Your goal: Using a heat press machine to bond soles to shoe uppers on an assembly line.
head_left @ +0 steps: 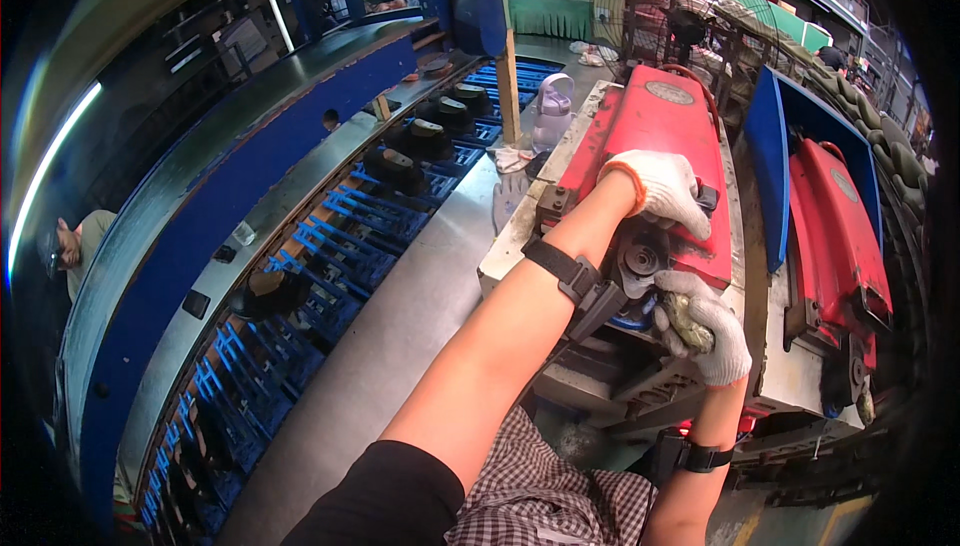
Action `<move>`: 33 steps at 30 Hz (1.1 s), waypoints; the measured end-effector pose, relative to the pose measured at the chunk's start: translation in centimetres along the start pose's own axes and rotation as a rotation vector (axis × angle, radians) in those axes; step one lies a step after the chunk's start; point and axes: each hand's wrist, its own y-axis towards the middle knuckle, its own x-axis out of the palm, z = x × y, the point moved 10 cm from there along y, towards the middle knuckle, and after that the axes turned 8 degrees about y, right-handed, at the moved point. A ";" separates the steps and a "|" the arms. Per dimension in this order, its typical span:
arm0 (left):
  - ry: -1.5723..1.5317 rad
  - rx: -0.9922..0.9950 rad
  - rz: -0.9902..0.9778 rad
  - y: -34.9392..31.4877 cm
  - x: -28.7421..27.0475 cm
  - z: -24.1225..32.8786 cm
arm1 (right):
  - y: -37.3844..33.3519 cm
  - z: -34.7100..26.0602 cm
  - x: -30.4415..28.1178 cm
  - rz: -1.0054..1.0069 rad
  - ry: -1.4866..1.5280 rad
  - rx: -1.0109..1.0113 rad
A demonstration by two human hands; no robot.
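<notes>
My left hand (662,191), in a white knit glove with an orange cuff, rests over the top of a red machine cover (655,111). Its fingers are curled against a small black knob (707,199). Lower and nearer, my gloved right hand (712,331) is closed around a greenish wrapped handle (688,322) at the front of the machine. Between the two hands sits a dark round metal hub (641,258). Below the hub a blue part (632,323) shows in part.
Along the left runs a conveyor with blue racks (330,226) carrying dark shoe-shaped pieces (430,138). A lilac bottle (553,111) and a grey glove (508,201) lie near the machine. At right stands a second red machine (838,241) inside a blue guard (768,166). Another person (72,246) is at far left.
</notes>
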 end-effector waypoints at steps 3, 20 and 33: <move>0.005 0.002 0.002 0.0 0.1 -0.1 | 0.0 0.0 -0.2 0.020 -0.007 0.014; 0.014 0.023 -0.001 0.2 0.2 0.2 | -0.3 0.0 -0.1 -0.026 0.002 0.019; 0.041 0.008 0.018 -0.2 -0.3 0.4 | -0.3 -0.3 0.2 -0.030 0.005 0.015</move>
